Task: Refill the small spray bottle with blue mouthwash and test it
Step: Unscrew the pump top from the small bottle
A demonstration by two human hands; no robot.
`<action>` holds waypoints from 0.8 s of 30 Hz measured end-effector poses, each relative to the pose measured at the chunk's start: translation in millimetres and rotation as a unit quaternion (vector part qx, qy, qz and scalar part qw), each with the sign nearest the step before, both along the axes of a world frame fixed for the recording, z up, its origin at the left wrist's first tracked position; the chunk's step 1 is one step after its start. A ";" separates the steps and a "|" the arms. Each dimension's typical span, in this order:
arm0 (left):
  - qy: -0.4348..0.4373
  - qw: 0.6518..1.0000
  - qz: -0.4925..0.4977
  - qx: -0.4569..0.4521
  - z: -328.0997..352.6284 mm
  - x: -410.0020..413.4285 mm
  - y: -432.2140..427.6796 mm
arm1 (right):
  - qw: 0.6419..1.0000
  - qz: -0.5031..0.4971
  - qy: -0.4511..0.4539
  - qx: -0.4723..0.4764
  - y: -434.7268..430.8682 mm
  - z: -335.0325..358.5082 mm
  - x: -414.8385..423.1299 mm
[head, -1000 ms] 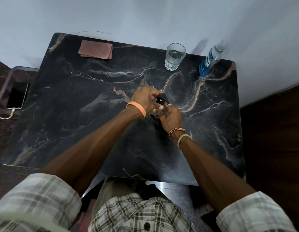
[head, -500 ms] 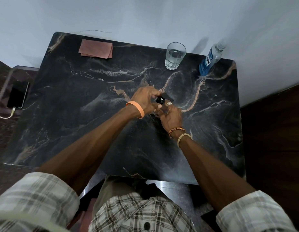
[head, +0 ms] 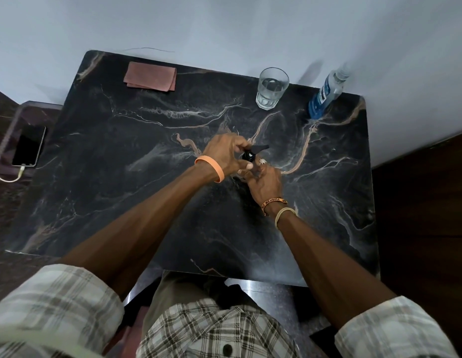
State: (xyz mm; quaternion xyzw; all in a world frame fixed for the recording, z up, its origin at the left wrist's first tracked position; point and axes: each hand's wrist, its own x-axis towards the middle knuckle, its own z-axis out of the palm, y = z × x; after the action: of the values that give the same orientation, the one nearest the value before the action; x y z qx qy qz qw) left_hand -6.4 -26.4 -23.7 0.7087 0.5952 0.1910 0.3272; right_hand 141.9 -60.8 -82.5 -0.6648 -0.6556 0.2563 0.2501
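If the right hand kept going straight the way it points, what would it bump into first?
Likely the left hand, just past the spray bottle that the right hand holds; depth is unclear.

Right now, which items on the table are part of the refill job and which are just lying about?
In the job: small spray bottle, held by left hand and right hand; blue mouthwash bottle, far right.
Lying about: glass of water; folded cloth; phone with cable, far left.
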 end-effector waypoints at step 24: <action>-0.107 0.992 0.055 0.046 4.1 -1.4 -8.4 | 0.999 0.032 0.015 -0.038 -1.2 14.1 -2.4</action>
State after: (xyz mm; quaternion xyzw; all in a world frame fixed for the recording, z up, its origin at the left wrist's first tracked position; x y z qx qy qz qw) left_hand -7.7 -34.8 -19.5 0.6649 0.5852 0.3106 0.3450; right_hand 139.5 -62.0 -68.4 -0.6487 -0.6623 0.2989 0.2261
